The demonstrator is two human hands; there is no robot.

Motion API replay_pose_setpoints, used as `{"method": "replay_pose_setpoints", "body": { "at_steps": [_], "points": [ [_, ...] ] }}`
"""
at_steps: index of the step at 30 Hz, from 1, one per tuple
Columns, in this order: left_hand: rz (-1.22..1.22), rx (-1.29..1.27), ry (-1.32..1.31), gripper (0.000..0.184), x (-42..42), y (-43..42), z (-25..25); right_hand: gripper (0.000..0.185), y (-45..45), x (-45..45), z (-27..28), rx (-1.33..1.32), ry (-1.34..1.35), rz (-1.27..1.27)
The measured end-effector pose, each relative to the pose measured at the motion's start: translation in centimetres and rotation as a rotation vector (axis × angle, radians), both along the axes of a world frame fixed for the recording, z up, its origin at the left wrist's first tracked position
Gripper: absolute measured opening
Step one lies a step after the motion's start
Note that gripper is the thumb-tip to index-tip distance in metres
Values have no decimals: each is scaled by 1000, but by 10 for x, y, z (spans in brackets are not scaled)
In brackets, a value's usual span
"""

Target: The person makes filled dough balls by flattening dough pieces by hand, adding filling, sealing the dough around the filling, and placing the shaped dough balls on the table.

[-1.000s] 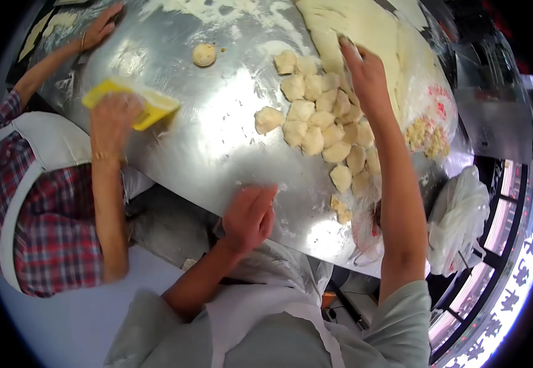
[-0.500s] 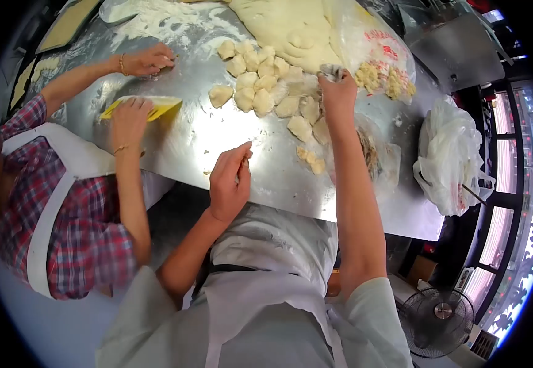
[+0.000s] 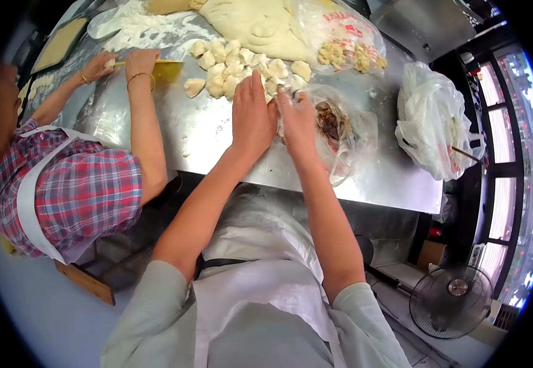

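Several pale dough pieces [image 3: 215, 69] lie in a cluster on the metal table. My left hand [image 3: 254, 118] is at the cluster's near edge, fingers straight and pressed together, pointing away from me; what lies under it is hidden. Close beside it on the right is my right hand [image 3: 297, 119], its fingers bent and partly blurred at the dough; whether it holds a piece is unclear. Just right of that hand sits a clear plastic bag with dark brown filling [image 3: 332, 121]. Behind the cluster spreads a large sheet of dough [image 3: 257, 27].
At the left, a co-worker [image 3: 82, 184] in a checked shirt holds a yellow scraper [image 3: 167, 69] over the table [image 3: 383, 190]. Yellowish crumbly lumps [image 3: 360, 56] rest on a printed plastic bag. A white plastic bag [image 3: 432, 119] hangs at the right, above a fan [image 3: 452, 300].
My left hand has moved forward to the dough pieces. My right hand has come back towards me and left, beside it. The co-worker's hands have come closer together. The view has shifted.
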State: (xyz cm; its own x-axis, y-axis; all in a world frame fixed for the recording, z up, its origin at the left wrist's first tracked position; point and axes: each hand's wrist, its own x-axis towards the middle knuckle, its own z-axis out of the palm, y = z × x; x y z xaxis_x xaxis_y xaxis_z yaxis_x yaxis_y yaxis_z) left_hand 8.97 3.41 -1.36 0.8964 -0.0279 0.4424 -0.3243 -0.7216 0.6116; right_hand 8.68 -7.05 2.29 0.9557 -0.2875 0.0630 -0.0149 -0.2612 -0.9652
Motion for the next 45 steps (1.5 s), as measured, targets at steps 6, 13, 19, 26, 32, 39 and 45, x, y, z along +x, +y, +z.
{"method": "replay_pose_setpoints", "body": {
  "at_steps": [6, 13, 19, 26, 32, 39, 45],
  "points": [
    [18, 52, 45, 92, -18, -21, 13, 39, 1, 2, -15, 360, 140, 3],
    [58, -202, -48, 76, -53, 3, 9, 43, -39, 21, -54, 116, 110, -82],
    [-14, -529, 190, 57, -73, 38, -17, 41, -43, 18, -6, -606, -77, 273],
    [-178, -925, 363, 49, -76, 39, -35, 38, -6, 19, -27, -894, -162, 333],
    [-122, -1354, 601, 47, -67, 35, -5, 38, 2, -13, -1, -321, -8, 326],
    [-104, -1317, 782, 42, -67, 46, -8, 64, 2, -55, -8, -447, -153, 483],
    [-190, -1337, 691, 63, -69, 57, -2, 56, 5, -51, -20, -547, -324, 643]
  ]
}}
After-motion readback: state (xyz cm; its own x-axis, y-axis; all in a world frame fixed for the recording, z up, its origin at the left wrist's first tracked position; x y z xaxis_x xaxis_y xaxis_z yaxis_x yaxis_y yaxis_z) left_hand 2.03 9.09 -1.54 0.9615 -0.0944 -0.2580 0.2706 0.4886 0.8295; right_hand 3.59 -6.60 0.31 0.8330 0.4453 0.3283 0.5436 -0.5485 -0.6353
